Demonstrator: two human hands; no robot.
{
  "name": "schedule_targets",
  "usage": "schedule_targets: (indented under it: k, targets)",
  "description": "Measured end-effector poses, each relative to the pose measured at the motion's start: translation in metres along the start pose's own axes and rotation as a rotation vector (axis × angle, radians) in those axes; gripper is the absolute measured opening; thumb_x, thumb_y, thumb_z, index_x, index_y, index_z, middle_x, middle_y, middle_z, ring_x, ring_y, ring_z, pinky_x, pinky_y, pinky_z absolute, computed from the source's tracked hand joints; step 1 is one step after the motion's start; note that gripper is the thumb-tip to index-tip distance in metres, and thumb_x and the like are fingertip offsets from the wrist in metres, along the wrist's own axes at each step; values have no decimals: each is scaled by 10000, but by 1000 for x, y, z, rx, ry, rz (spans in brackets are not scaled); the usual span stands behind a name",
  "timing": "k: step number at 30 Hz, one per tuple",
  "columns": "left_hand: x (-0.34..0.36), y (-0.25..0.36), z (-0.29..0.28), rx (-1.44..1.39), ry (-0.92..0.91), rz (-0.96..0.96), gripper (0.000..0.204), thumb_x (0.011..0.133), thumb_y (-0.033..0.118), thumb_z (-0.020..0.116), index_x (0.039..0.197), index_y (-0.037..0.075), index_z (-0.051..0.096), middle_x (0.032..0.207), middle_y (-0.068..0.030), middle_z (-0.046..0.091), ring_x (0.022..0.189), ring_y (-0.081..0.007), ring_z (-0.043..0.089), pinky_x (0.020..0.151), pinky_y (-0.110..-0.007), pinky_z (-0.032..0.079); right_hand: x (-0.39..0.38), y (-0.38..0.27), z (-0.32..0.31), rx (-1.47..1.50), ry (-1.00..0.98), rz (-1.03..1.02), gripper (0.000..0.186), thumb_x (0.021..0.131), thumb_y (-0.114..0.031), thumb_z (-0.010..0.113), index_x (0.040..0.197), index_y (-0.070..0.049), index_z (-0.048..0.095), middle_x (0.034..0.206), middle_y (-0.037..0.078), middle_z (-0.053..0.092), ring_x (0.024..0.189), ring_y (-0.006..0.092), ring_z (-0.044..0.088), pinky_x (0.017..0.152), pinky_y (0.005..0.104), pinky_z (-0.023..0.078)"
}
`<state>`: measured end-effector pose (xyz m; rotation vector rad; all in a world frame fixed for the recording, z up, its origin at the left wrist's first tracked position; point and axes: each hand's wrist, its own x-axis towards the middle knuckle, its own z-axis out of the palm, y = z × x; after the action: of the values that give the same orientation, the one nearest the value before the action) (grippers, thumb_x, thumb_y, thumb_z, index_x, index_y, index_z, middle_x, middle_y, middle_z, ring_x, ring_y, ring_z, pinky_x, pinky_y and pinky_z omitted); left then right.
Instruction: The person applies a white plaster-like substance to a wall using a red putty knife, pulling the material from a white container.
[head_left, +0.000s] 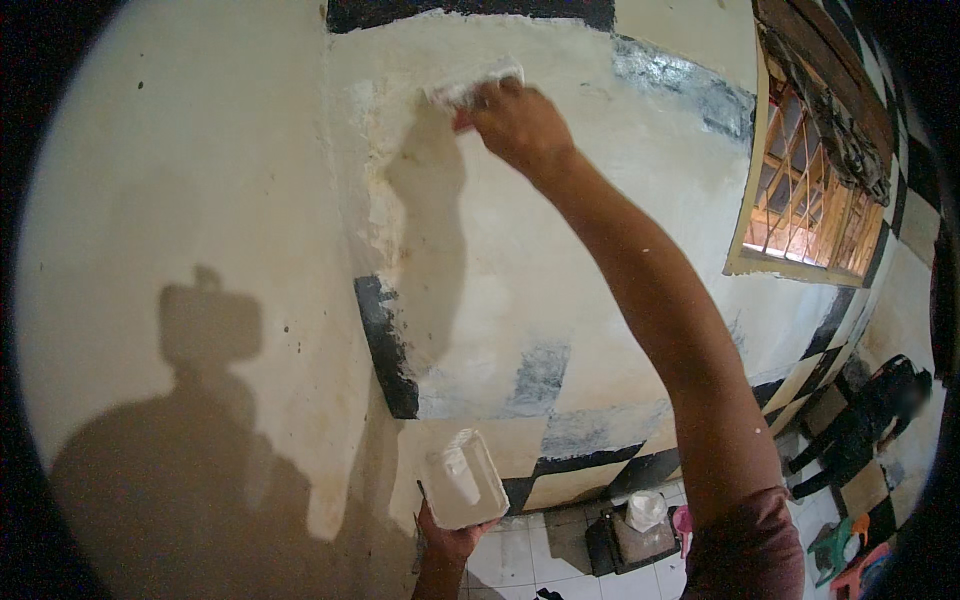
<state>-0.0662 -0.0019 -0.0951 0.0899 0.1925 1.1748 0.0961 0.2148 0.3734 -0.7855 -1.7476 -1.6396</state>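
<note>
My right hand (520, 125) is raised high against the wall, its fingers closed round a flat, white-coated spreading tool (478, 84) with a reddish part showing below. Whether it is a brush or a scraper cannot be made out. The tool is at the upper part of a wall (560, 210) smeared with white coating over black and cream squares. Low down, my left hand (455, 537) grips a white rectangular tub (490, 485) from beneath, tilted so its inside shows. A lump of white paste (458, 475) lies in it.
A plain cream wall (200, 180) meets the coated one at a corner on the left. At right is a barred window (800, 190). Below, a white bag (645, 510) rests on a dark box-like stand (640, 545). A person (865, 425) in dark clothes is near coloured plastic stools (838, 548).
</note>
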Motion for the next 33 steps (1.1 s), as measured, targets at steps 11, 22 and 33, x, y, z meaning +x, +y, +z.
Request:
schedule_targets:
  k: [11,22,33]
  targets:
    - [-15,13,2,79,-85,107,691,859,604,468,1410,187,461,1348,-119,543,1216,-414,531,925,-682,428,-63,-49,-45,168,-183,33,234,856,-189,575,1072,-165,662,1064,102,596,978,290,614,661,406,579]
    - [-12,14,-34,-35,-38,51,676,863,568,449,1414,176,458,1364,-99,522,1287,-426,447,1044,-707,246,-26,36,6,-164,-237,-115,241,880,-168,577,1100,-95,644,1136,136,572,1025,279,597,698,341,598]
    - [-17,11,-16,354,-42,225,705,876,603,415,1437,176,416,1356,-143,528,1236,-446,504,921,-698,426,-70,-21,-48,-76,-81,-139,268,780,-130,622,1039,-65,649,1025,62,570,893,227,564,642,356,526]
